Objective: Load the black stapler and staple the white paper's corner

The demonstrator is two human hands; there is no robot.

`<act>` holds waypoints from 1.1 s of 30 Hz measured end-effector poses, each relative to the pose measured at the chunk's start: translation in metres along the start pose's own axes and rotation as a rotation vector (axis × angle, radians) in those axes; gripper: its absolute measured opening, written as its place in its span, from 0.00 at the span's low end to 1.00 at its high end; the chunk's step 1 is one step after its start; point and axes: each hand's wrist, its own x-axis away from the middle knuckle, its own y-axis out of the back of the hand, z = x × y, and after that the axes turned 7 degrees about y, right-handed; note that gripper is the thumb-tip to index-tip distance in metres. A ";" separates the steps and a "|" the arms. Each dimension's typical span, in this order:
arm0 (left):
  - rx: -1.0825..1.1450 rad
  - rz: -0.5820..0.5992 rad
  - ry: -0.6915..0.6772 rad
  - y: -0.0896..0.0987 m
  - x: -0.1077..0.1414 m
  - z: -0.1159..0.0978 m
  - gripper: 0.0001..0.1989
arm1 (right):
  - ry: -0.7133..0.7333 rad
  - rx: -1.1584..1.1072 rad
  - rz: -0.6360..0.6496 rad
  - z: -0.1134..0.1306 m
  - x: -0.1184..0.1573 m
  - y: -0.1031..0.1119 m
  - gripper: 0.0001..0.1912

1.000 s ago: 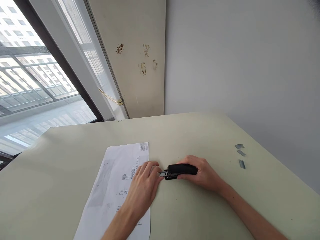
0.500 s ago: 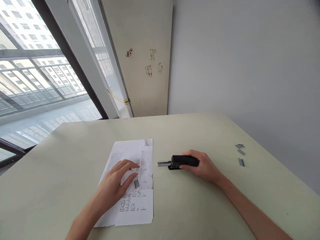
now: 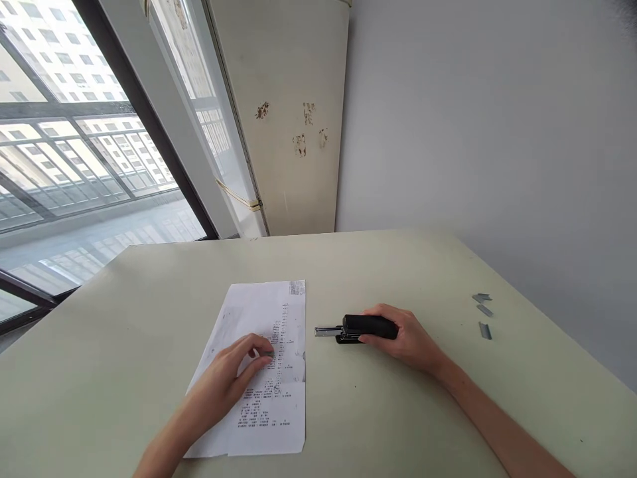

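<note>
Over the printed paper sheets [image 3: 269, 438], my left hand [image 3: 229, 375] pinches a small grey strip of staples [image 3: 269, 354] between thumb and fingers. Most of the strip is hidden by the fingertips. To the right of the paper, my right hand [image 3: 405, 338] is closed around a black stapler [image 3: 371, 325] that lies on the table. The stapler's metal staple tray [image 3: 327, 331] sticks out of its left end, pointing toward the paper.
Several more staple strips [image 3: 485, 330] lie near the right edge of the pale table [image 3: 398, 418]. A grey wall [image 3: 472, 119] runs along that side. Behind the table stand a beige cabinet-like panel [image 3: 288, 66] and, at left, a large window [image 3: 89, 166].
My left hand has closed its thumb and fingers on the staple strip that lay on the paper. The right hand still holds the stapler in about the same place. The view has shifted slightly.
</note>
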 end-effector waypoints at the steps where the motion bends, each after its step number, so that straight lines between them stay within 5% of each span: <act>1: 0.050 -0.018 0.034 -0.001 -0.002 -0.003 0.13 | 0.004 0.000 -0.003 -0.001 0.000 0.000 0.15; 8: 0.370 0.002 0.105 -0.025 -0.034 -0.039 0.16 | 0.011 0.006 -0.008 -0.001 0.000 0.000 0.14; 12: 0.323 0.007 0.065 -0.037 -0.054 -0.050 0.14 | 0.017 0.013 -0.006 0.001 -0.002 0.001 0.13; 22: 0.289 -0.091 -0.023 -0.058 -0.067 -0.046 0.14 | 0.020 0.006 -0.002 -0.002 -0.004 0.001 0.13; 29: 0.237 -0.211 0.082 -0.048 -0.067 -0.048 0.14 | 0.001 0.004 0.027 -0.001 -0.004 0.003 0.12; 33: 0.063 -0.182 -0.004 -0.043 -0.086 -0.042 0.13 | 0.005 0.022 0.036 -0.002 -0.004 0.003 0.12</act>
